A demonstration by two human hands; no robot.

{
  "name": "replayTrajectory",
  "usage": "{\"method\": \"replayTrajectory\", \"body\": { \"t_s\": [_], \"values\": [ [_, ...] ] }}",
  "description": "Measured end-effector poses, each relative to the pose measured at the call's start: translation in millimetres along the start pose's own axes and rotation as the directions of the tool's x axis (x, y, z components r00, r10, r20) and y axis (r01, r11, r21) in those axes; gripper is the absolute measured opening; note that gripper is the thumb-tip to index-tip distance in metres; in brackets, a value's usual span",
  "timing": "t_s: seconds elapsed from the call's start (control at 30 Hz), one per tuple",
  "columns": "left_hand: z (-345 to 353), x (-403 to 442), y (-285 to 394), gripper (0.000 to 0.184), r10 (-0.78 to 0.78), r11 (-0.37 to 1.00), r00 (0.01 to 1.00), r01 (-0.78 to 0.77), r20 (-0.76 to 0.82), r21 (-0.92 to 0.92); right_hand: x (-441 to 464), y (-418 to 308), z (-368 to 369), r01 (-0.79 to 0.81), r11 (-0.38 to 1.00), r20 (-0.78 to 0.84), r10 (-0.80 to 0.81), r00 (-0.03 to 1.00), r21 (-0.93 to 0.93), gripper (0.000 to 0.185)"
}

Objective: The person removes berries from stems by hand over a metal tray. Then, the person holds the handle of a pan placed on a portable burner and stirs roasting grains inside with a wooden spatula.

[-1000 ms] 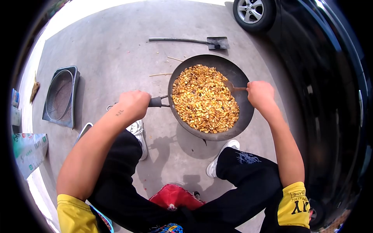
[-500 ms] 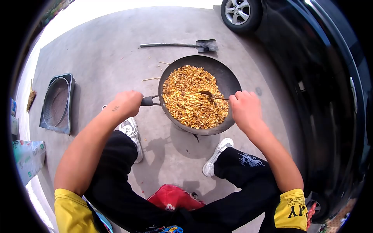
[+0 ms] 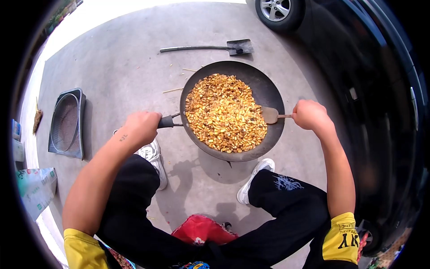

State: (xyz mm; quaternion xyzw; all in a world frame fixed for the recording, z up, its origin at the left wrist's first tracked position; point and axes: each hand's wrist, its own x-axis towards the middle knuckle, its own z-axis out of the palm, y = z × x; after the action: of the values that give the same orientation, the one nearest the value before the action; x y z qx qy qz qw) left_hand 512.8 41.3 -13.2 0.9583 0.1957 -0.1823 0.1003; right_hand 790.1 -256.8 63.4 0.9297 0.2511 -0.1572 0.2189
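Note:
A dark wok [image 3: 268, 85] holds a heap of golden-brown corn kernels [image 3: 226, 114], with bare metal showing along its right side. My left hand [image 3: 142, 126] is closed around the wok's black handle [image 3: 166, 121] on the left. On the other side, my right hand [image 3: 311, 115] grips the handle end of a spatula [image 3: 270, 115]. Its flat blade lies inside the wok against the right edge of the kernels. What supports the wok from below is hidden.
A small shovel [image 3: 239, 47] lies on the concrete beyond the wok. To the left are a dark tray with a round sieve [image 3: 66, 121] and a printed bag [image 3: 36, 190]. A black car [image 3: 358, 89] stands close on the right. My white shoes [image 3: 255, 179] flank the wok's near side.
My right hand has moved right, drawing the spatula from within the kernels to their right edge. The blade now shows flat. My left hand stays on the handle.

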Motion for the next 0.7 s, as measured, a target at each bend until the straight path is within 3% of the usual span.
{"method": "replayTrajectory", "body": {
  "t_s": [0.1,0.2,0.27,0.3,0.33,0.43,0.47,0.5,0.53,0.63,0.67,0.7],
  "values": [
    [-4,1,1,0.02,-0.007,1.0,0.998,0.007,0.055,0.005,20,-11,1,0.056,0.998,-0.036,-0.056,0.998,0.0,0.018],
    [1,2,-4,0.02,0.028,1.0,0.999,-0.028,0.027,-0.014,38,-11,-1,0.1,0.989,0.074,-0.108,0.991,0.104,0.02],
    [-4,1,-3,0.021,0.013,1.0,0.999,-0.012,0.05,-0.016,57,-10,20,0.218,0.888,0.171,-0.307,0.936,0.405,0.022],
    [-6,1,-2,0.021,0.002,1.0,0.997,-0.001,0.075,-0.013,54,-22,23,0.206,0.867,0.189,-0.319,0.929,0.453,0.024],
    [-6,2,-2,0.021,-0.004,1.0,0.997,0.005,0.071,-0.012,55,-31,21,0.29,0.846,0.128,-0.382,0.916,0.448,0.023],
    [-6,3,-1,0.02,0.006,1.0,0.996,-0.004,0.087,-0.018,44,-55,2,0.233,0.909,0.099,-0.282,0.954,0.347,0.019],
    [-5,4,0,0.02,0.014,1.0,0.995,-0.012,0.096,-0.018,35,-59,4,0.324,0.919,-0.073,-0.316,0.946,0.224,0.017],
    [-5,4,1,0.02,0.009,1.0,0.995,-0.008,0.099,-0.017,29,-63,5,0.39,0.917,-0.237,-0.362,0.902,0.082,0.016],
    [-6,4,1,0.02,0.001,1.0,0.995,0.0,0.098,-0.015,26,-66,4,0.387,0.918,-0.233,-0.36,0.904,0.083,0.016],
    [-6,4,2,0.018,-0.024,1.0,0.994,0.026,0.106,-0.012,14,-73,5,0.428,0.878,-0.415,-0.479,0.773,-0.215,0.017],
    [-5,4,1,0.018,-0.025,1.0,0.995,0.027,0.098,-0.017,8,-73,4,0.426,0.879,-0.416,-0.476,0.775,-0.214,0.017],
    [-4,3,1,0.018,-0.022,1.0,0.995,0.024,0.095,-0.016,0,-71,2,0.479,0.846,-0.482,-0.53,0.698,-0.236,0.011]
  ]
}}
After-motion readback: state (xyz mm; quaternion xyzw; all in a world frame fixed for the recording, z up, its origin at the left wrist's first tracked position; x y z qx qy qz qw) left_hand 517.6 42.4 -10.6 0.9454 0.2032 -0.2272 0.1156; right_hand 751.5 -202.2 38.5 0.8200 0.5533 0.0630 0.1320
